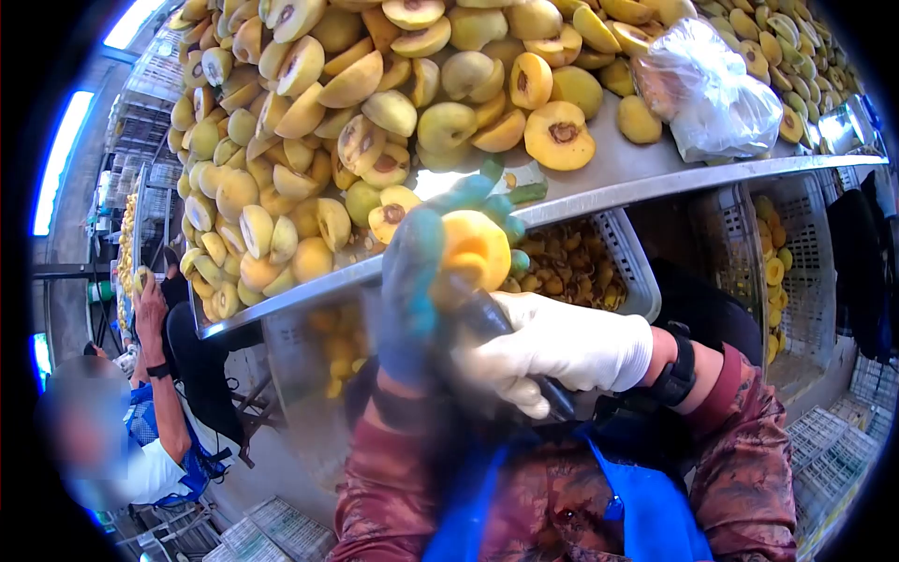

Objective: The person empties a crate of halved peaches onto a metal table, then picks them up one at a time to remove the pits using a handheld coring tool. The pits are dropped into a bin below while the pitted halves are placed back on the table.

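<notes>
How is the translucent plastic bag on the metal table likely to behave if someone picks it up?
The plastic bag would probably feel floppy and crumple in the grip, since its film looks thin and wrinkled. It seems unlikely to roll on the metal table, given its slumped, irregular shape. Weight is hard to judge, as folds and glare obscure the contents.

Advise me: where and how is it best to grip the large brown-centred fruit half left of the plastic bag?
Probably grip the fruit half by opposite sides of its round rim, coming from the near edge of the table, where bare metal shows; another half crowds its left.
</notes>
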A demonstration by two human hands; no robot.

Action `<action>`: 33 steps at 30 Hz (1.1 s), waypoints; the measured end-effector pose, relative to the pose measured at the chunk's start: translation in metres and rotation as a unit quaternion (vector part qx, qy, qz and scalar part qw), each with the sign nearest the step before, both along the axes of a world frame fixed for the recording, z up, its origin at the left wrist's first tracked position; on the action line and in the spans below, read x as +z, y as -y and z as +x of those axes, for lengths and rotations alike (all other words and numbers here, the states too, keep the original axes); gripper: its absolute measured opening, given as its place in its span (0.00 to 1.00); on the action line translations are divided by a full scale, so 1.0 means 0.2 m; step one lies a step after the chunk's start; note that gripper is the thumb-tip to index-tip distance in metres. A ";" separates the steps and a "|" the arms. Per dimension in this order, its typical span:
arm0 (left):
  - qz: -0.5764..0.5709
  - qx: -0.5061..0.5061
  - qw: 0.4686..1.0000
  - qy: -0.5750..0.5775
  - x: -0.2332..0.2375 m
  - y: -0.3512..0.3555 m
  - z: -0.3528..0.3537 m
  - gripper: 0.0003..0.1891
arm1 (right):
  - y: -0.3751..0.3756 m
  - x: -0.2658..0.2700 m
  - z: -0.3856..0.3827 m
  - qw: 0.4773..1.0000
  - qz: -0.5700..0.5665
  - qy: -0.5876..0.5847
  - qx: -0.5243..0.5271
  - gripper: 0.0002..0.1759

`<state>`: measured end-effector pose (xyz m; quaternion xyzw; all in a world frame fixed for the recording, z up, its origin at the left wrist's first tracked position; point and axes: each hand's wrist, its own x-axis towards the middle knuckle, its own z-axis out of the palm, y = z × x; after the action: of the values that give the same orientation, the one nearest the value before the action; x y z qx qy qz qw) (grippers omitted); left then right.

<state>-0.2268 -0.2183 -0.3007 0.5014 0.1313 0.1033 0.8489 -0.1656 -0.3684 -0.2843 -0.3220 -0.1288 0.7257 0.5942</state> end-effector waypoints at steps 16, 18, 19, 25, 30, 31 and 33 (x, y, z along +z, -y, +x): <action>0.856 0.060 0.445 -0.256 0.22 -0.63 -0.50 0.33 | 0.10 -0.26 0.04 0.537 -0.087 0.821 0.171 0.09; 0.783 0.105 0.568 -0.231 0.15 -0.60 -0.36 0.35 | 0.08 -0.34 0.03 0.545 -0.101 0.812 0.181 0.08; 0.769 0.071 0.581 -0.255 0.15 -0.55 -0.25 0.34 | 0.05 -0.42 0.04 0.544 -0.116 0.808 0.194 0.08; 0.749 -0.052 0.585 -0.307 0.01 -0.47 0.08 0.25 | 0.07 -0.36 0.07 0.558 -0.058 0.824 0.073 0.10; 0.676 -0.020 0.714 -0.183 -0.12 -0.48 0.07 0.24 | 0.06 -0.35 0.10 0.591 -0.067 0.799 0.094 0.10; 0.666 -0.029 0.723 -0.183 -0.11 -0.46 0.10 0.25 | 0.06 -0.35 0.10 0.591 -0.055 0.802 0.067 0.11; 0.642 -0.041 0.741 -0.191 -0.10 -0.44 0.12 0.26 | 0.04 -0.31 0.07 0.591 -0.023 0.806 0.022 0.13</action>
<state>-0.2036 -0.1297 -0.3204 0.9419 0.1727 0.0301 0.2866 -0.1518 -0.3772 -0.3461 -0.7860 -0.5454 0.1858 0.2239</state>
